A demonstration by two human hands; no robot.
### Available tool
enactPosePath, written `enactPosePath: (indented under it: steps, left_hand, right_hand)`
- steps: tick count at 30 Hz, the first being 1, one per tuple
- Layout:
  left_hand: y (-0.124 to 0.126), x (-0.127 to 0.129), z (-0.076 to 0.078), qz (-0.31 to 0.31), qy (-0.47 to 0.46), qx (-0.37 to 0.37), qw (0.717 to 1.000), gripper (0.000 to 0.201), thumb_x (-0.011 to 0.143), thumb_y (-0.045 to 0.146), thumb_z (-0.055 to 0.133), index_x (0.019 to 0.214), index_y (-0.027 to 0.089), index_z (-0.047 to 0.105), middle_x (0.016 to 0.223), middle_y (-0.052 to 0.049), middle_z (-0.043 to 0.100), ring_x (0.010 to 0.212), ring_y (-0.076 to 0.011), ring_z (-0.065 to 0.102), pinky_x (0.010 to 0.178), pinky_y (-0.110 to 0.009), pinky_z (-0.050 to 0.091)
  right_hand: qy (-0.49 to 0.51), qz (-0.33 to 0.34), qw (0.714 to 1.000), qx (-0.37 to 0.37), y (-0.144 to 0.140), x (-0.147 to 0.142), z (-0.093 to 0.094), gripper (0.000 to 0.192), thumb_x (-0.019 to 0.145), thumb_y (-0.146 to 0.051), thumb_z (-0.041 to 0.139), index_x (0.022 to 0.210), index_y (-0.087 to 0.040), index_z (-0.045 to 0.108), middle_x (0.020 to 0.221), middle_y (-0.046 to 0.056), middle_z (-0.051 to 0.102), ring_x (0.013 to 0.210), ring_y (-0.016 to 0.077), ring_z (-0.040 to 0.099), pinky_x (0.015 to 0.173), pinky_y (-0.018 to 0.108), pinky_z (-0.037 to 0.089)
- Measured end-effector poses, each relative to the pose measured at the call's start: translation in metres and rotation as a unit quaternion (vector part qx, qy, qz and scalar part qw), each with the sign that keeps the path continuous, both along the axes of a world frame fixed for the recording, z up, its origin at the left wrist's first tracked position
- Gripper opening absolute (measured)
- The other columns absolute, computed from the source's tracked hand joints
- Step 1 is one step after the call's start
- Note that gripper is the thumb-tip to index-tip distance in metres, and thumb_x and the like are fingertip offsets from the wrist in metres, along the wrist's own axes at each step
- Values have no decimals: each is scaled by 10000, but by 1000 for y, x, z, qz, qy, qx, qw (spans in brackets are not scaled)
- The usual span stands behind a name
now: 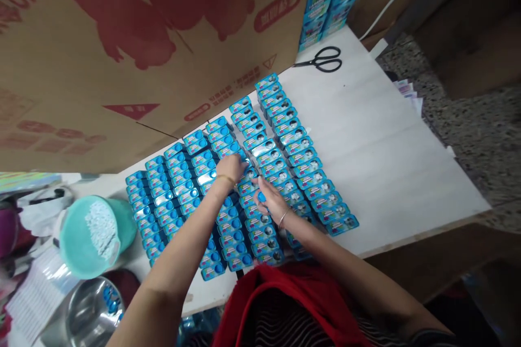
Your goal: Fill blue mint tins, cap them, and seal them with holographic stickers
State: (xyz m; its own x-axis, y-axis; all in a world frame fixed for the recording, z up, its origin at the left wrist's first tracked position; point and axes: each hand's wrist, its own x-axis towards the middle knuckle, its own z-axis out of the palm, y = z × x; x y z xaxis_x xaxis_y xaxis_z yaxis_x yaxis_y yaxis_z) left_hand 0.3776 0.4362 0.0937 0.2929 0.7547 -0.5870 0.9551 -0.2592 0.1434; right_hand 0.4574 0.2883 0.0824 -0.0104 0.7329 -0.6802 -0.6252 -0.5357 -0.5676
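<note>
Rows of small blue printed boxes (309, 167) stand close together on the white table. Many in the left rows have a round blue piece at one end, while those on the right show a dark round spot with white bits. My left hand (230, 168) reaches over the middle rows, fingers pinched down at the end of one box; what they grip is hidden. Beside it, palm turned up, my right hand (272, 203) has its fingers curled around a round blue cap (261, 196), just above the boxes.
A big cardboard box (195, 54) walls off the table's far side. Black scissors (325, 59) lie beyond the rows, near stacked blue packs (321, 5). To the left stand a turquoise bucket (73, 238) with white pellets and a steel bowl (83, 309) containing blue caps.
</note>
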Motion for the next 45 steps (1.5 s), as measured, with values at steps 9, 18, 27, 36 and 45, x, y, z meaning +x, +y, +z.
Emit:
enactPosePath:
  steps: [9,18,27,36,45]
  left_hand:
    - [-91,-36,19,27,-328,-55,943,98,768,229,575,698,182,525,731,-3,547,739,-140,497,709,-251,413]
    - [-28,-9,-9,92,-34,6,995,118,788,305,621,748,199,588,802,-45,665,823,-203,622,704,-278,423]
    - [-9,9,-6,3,141,-30,990,390,847,530,531,832,171,684,1036,-177,683,1015,-317,641,784,-353,476]
    - [-90,-17,30,-72,-249,-61,964,169,836,347,571,901,212,650,913,-55,644,905,-186,588,855,-303,457]
    - [-127,-29,49,-42,-287,-117,950,150,810,267,526,869,250,663,1020,-68,651,1016,-234,559,937,-388,412]
  right_hand:
    - [2,-24,1000,12,-1,-12,8,549,743,-728,550,922,-211,586,603,-67,451,336,39,308,308,211,170]
    - [262,-88,959,-69,-16,11,3,453,849,-602,535,792,-157,591,609,-17,516,416,48,363,374,181,221]
    - [207,-27,977,-39,-19,3,-6,556,809,-716,475,952,-187,575,606,-37,533,360,56,330,363,201,173]
    - [125,-90,983,-100,-22,-7,7,683,732,-845,378,948,-221,554,560,-45,506,414,85,388,414,192,222]
    - [185,-151,963,-125,-21,-22,-4,698,745,-838,369,943,-204,583,681,34,614,612,180,585,506,260,397]
